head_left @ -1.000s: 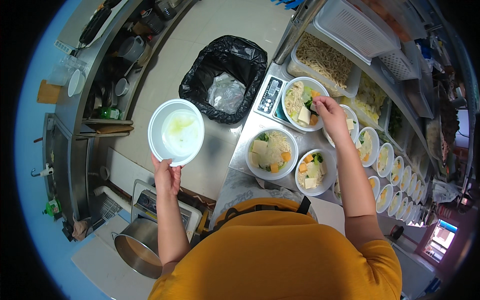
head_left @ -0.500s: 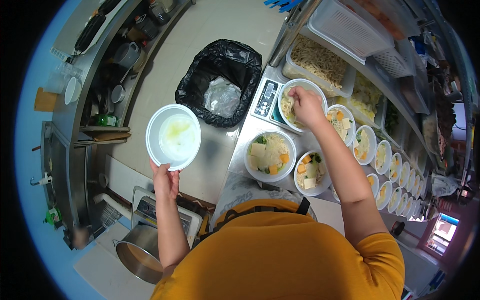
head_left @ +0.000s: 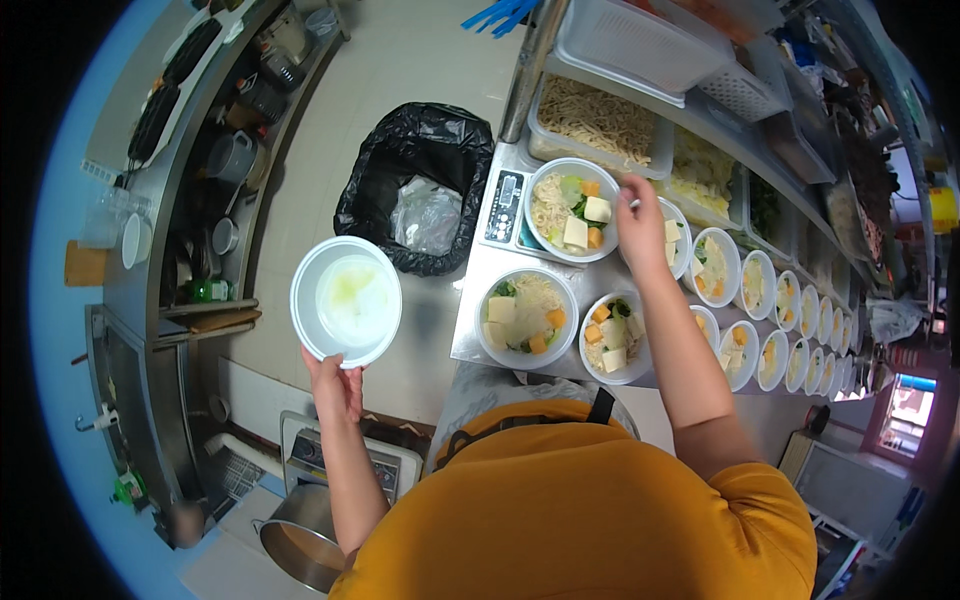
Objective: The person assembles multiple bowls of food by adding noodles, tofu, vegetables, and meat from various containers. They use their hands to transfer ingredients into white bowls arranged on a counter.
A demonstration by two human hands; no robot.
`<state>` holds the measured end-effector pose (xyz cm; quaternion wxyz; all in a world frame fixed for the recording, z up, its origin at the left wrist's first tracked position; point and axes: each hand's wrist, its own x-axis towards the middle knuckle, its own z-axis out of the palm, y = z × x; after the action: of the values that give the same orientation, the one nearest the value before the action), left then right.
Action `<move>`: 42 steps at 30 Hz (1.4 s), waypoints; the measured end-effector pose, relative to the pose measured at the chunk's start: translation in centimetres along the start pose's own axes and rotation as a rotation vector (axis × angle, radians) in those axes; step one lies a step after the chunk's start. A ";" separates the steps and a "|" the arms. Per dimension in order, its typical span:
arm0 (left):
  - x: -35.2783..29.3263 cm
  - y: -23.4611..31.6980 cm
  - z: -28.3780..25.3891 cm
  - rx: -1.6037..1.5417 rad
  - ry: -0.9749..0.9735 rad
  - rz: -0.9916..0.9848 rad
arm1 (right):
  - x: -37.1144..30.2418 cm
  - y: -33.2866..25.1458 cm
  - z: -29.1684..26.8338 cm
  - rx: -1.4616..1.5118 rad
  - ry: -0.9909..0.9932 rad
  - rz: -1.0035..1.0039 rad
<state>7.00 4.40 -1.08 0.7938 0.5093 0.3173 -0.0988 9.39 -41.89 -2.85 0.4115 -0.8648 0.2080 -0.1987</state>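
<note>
Out over the floor on the left, my left hand (head_left: 335, 385) grips the near rim of a white plastic bowl (head_left: 300, 310). Only a yellow-green patch shows at its bottom. My right hand (head_left: 645, 222) is at the right rim of a food bowl (head_left: 548, 208) on a digital scale (head_left: 502, 212). That bowl holds noodles, greens, pale blocks and orange cubes. The right fingers are smeared by motion, and a small pale spot shows between them. Nearer to me are two more filled bowls, one on the left (head_left: 527, 318) and one on the right (head_left: 614, 337).
Rows of filled bowls (head_left: 715, 267) run along the steel counter to the right. Behind them stand tubs of noodles (head_left: 600, 120) and chopped cabbage (head_left: 703, 170). A black-lined bin (head_left: 415, 135) is on the floor. At lower left is a steel pot (head_left: 303, 530).
My right hand has come out of the bowl on the scale and moved to its right rim, uncovering the food. My left hand keeps holding the white bowl. The view has shifted slightly.
</note>
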 end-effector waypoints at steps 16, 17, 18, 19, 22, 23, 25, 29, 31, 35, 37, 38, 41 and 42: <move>-0.9 0.7 12.1 0.169 -0.392 -0.067 | -6.9 -0.7 -2.7 0.867 -0.070 0.814; -0.3 0.4 12.7 0.179 -0.438 -0.075 | -7.6 -1.6 -4.4 0.857 -0.064 0.794; 0.0 0.1 13.5 0.190 -0.485 -0.088 | -8.3 -2.2 -6.4 0.840 -0.048 0.782; 0.0 -0.2 14.8 0.198 -0.512 -0.097 | -9.2 -2.5 -8.3 0.824 -0.033 0.769; 0.2 -1.6 18.6 0.227 -0.617 -0.132 | -12.2 -3.5 -13.4 0.772 0.040 0.769; 0.6 -2.2 19.3 0.231 -0.639 -0.152 | -13.3 -3.4 -14.6 0.767 0.060 0.770; 1.7 -3.9 21.3 0.264 -0.704 -0.209 | -15.8 -3.3 -16.7 0.768 0.154 0.786; 3.0 -6.8 24.4 0.327 -0.741 -0.274 | -20.8 -2.8 -19.3 0.774 0.325 0.829; 2.6 -8.4 25.8 0.334 -0.756 -0.229 | -24.0 -1.9 -20.9 0.795 0.411 0.870; 3.2 -9.9 27.5 0.420 -0.760 -0.174 | -28.2 -0.1 -22.3 0.848 0.559 0.953; 2.8 -10.9 27.7 0.472 -0.701 -0.114 | -29.4 0.1 -23.5 0.908 0.683 0.939; 2.4 -11.4 27.5 0.483 -0.664 -0.076 | -30.1 0.3 -24.3 0.941 0.737 0.930; 4.3 -11.1 25.1 0.555 -0.681 -0.092 | -33.4 2.2 -26.6 0.965 0.833 0.947; 4.4 -11.0 24.9 0.579 -0.660 -0.065 | -34.2 3.0 -27.5 0.967 0.873 0.957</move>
<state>15.21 -21.63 -4.95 0.6737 0.6418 0.0219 -0.3657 -33.86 -43.02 4.89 0.6620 -0.2529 0.5886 -0.3889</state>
